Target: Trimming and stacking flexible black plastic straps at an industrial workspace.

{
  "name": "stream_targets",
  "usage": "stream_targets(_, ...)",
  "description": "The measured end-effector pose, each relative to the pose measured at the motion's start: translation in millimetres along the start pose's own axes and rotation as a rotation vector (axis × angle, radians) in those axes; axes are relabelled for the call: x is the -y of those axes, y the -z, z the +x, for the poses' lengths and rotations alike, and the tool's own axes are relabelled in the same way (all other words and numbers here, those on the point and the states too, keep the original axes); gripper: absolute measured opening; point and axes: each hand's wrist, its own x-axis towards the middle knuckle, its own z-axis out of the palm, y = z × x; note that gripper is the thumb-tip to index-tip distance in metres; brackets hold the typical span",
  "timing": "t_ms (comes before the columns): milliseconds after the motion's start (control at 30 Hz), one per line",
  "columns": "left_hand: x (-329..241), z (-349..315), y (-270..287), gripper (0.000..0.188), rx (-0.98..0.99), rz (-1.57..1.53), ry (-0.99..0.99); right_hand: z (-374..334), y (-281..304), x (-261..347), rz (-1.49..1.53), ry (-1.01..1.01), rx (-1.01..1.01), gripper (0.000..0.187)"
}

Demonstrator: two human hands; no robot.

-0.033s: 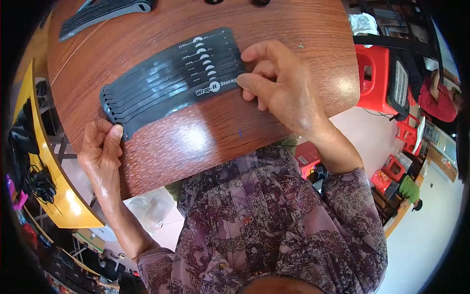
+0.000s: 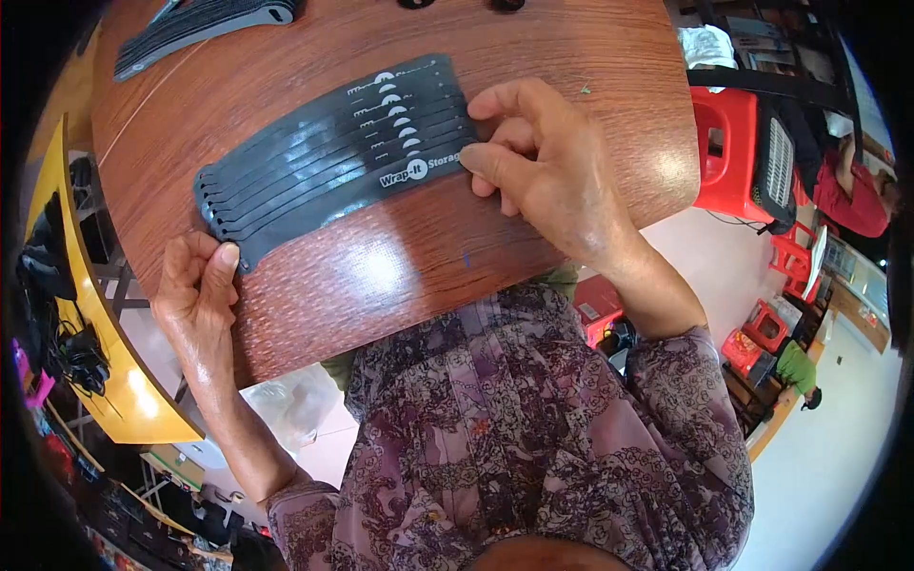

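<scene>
And here I am, watching from afar: the grey straps point(image 2: 314, 157) lie fanned on the table point(image 2: 324, 314), long axis running from eight o'clock to two. From my left hand's point(image 2: 198, 285) fingertips they reach off towards half past one; thumb and forefinger pinch the nearest strap's corner. My right hand point(image 2: 557, 162) is up at the printed end, straps at nine o'clock from it, thumb and forefinger parted along the edge; whether anything is gripped underneath, I honestly can't tell. Wood shows down to the rim at six and out past three; a second bundle point(image 2: 205, 33) sits at eleven.
</scene>
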Motion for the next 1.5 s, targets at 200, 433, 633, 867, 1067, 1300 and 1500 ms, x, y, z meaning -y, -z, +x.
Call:
stream_targets(200, 1.1, 0.2, -0.2, 0.015, 0.005, -0.025, -0.028, -3.8, -2.9, -1.4, -0.012, 0.025, 0.001, 0.030)
stream_targets(433, 4.8, -2.3, 6.8, 0.012, -0.008, -0.040, 0.028, -6.8, -7.6, 3.6, -0.068, 0.059, -0.022, 0.035)
stream_targets(633, 4.4, -2.9, 7.3, 0.011, -0.008, -0.035, 0.045, -4.1, -8.2, 6.3, -0.047, 0.034, -0.025, 0.036)
stream_targets(867, 2.5, -2.1, 6.6, 0.012, -0.010, -0.026, 0.035, -1.0, -9.4, 7.9, -0.066, 0.030, -0.054, 0.038)
stream_targets(1067, 0.8, -1.3, 5.5, 0.012, -0.005, -0.030, 0.019, 0.9, -9.9, 8.4, -0.074, -0.004, -0.061, 0.040)
stream_targets(1300, 0.1, -2.2, 5.7, 0.012, -0.016, 0.007, 0.022, 4.4, -9.1, 7.4, -0.047, -0.015, -0.047, 0.039)
stream_targets(1500, 0.2, 0.6, 6.3, 0.010, -0.015, 0.090, -0.009, 5.7, -6.3, 5.9, -0.077, 0.014, -0.055, 0.034)
